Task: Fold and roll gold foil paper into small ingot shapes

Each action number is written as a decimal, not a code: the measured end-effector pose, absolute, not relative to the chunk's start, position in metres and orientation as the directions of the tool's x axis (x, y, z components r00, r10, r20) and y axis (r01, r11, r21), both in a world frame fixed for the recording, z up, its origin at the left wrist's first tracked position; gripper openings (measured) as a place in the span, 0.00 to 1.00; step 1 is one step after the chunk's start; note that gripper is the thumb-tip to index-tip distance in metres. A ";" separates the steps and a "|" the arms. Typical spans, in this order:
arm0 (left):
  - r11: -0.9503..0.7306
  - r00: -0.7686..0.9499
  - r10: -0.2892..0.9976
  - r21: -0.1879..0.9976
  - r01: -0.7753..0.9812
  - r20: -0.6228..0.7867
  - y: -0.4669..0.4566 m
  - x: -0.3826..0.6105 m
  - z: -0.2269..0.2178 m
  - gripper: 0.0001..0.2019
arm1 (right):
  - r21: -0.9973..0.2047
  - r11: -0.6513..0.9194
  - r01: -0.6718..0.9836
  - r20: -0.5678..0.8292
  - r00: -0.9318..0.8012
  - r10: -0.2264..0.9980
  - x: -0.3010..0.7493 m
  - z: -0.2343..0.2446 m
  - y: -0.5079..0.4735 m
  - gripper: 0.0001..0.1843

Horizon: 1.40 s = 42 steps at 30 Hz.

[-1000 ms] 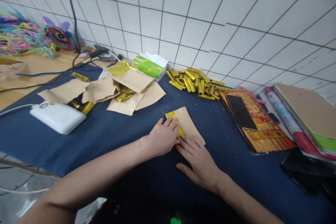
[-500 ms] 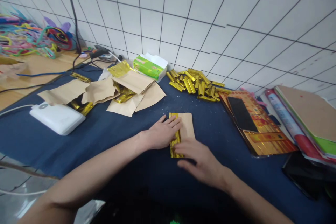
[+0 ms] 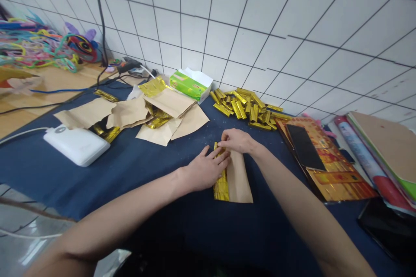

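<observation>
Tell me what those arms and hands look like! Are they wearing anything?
They are a person's bare arms and hands. The left hand and the right hand have no gloves, and I can't see any rings. The left arm and the right arm have no sleeves, watches or bracelets on them.

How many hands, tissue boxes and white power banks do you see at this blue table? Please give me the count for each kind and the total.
Hands: 2 (left hand, right hand)
Tissue boxes: 1 (green tissue box)
White power banks: 1 (white power bank)
Total: 4
</observation>
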<state>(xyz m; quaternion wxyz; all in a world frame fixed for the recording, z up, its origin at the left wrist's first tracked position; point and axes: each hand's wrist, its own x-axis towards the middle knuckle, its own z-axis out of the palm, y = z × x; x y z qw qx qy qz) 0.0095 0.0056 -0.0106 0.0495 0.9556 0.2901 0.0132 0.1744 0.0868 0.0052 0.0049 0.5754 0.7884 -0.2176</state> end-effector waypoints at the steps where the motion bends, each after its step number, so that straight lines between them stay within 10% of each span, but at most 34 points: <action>1: -0.833 0.837 0.548 0.097 0.545 0.000 0.005 0.009 -0.009 0.22 | -0.374 0.234 0.897 -0.265 -0.345 0.900 0.175 0.005 0.087 0.09; 16: -0.826 0.829 0.558 0.112 0.552 0.032 0.006 0.012 -0.010 0.16 | -0.366 -0.176 0.914 -0.097 0.151 0.984 0.232 -0.010 0.032 0.10; 22: -0.821 0.821 0.568 0.109 0.560 0.060 0.001 0.013 -0.010 0.18 | -0.216 0.392 0.894 0.316 -0.315 0.895 0.196 0.000 -0.006 0.16; 29: -0.822 0.828 0.561 0.112 0.558 0.001 -0.002 0.014 -0.012 0.20 | -0.215 0.496 0.841 0.030 -0.502 0.864 0.197 -0.020 -0.013 0.31; 42: -0.814 0.820 0.562 0.105 0.571 -0.108 0.004 0.003 0.004 0.24 | -0.251 0.361 0.898 -0.045 -0.383 0.923 0.223 -0.020 -0.025 0.49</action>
